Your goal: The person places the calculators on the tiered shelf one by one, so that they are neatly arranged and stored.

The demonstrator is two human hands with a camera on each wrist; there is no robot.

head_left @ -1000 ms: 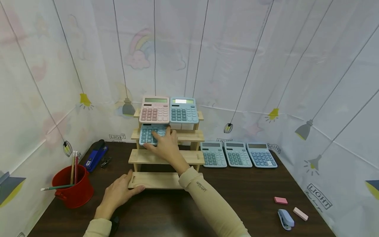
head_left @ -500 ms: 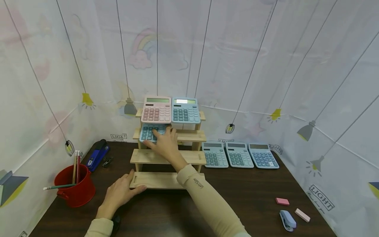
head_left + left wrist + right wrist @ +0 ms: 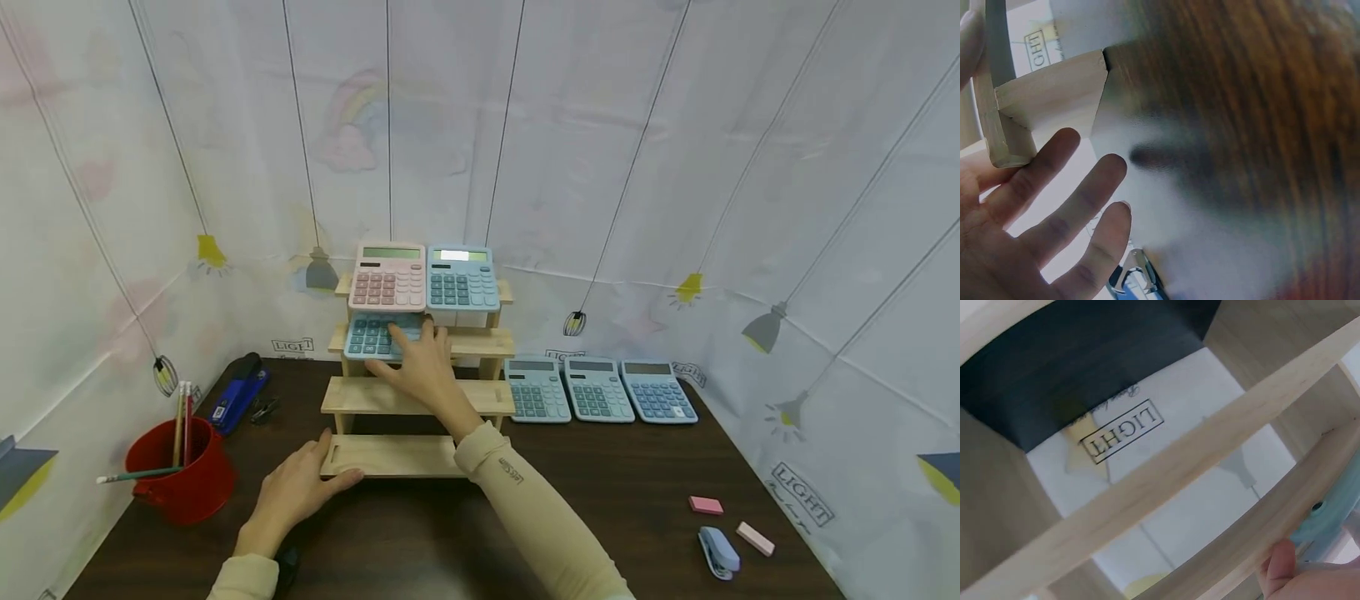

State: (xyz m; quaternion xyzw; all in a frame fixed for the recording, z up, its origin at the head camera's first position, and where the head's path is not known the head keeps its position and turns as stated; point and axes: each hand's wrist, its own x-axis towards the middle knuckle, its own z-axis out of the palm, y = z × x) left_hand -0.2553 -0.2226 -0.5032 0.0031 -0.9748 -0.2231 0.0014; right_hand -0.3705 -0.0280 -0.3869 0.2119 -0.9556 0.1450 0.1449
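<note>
A wooden stepped shelf (image 3: 390, 457) stands mid-table. Its top step carries a pink calculator (image 3: 388, 279) and a blue calculator (image 3: 462, 282). On the second step lies another blue calculator (image 3: 371, 336). My right hand (image 3: 420, 362) holds it, fingers on the keys and thumb at its front edge. In the right wrist view the thumb (image 3: 1282, 565) shows under a shelf plank (image 3: 1197, 450), with the calculator's edge (image 3: 1325, 522) beside it. My left hand (image 3: 300, 483) rests open on the bottom step's left corner (image 3: 1047, 94), fingers (image 3: 1054, 206) straight.
Three blue calculators (image 3: 592, 389) lie in a row on the dark table right of the shelf. At the left are a red cup with pencils (image 3: 168, 471), a blue stapler (image 3: 236, 392) and a binder clip (image 3: 264, 408). Two pink erasers (image 3: 707, 505) and a small stapler (image 3: 716, 552) lie front right.
The blue calculator under my right hand has settled a little lower and further left on the second step. My left hand stays on the bottom step.
</note>
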